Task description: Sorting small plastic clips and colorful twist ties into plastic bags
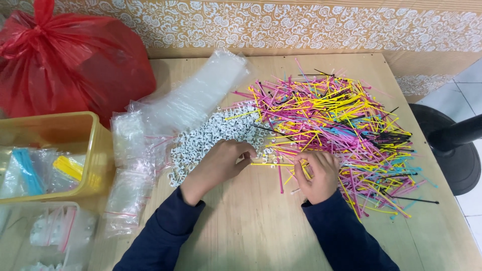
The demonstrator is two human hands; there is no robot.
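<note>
Far left: red plastic bag [70,65] tied at the top, sitting at the back corner of the bench [251,231]. Below it, a yellow bin [95,150] holding small packed bags, blue and yellow contents visible. In front of the bin, a clear container [50,236] with more sealed bags. Just right of the bin, a stack of empty clear zip bags [128,170], running up into a long fanned row of them toward the wall.

Next, a heap of small white beads [211,133], touching the zip bags on one side and the tie pile on the other.

Your left hand [218,163] rests on the near edge of the beads, fingers curled, thumb and forefinger pinched at one end of a yellow cable tie [273,164]. That tie lies flat on the bench, running straight across between your two hands.

Your right hand [316,173] sits at the near edge of the pile, fingers clenched around the other end of the same tie. Can't tell if a bead is on it.

Right of that, a big loose pile of cable ties [341,125]: pink, yellow, blue, some black, spread to the bench's right edge. Past the edge, a black stool [447,145] on a tiled floor.
</note>
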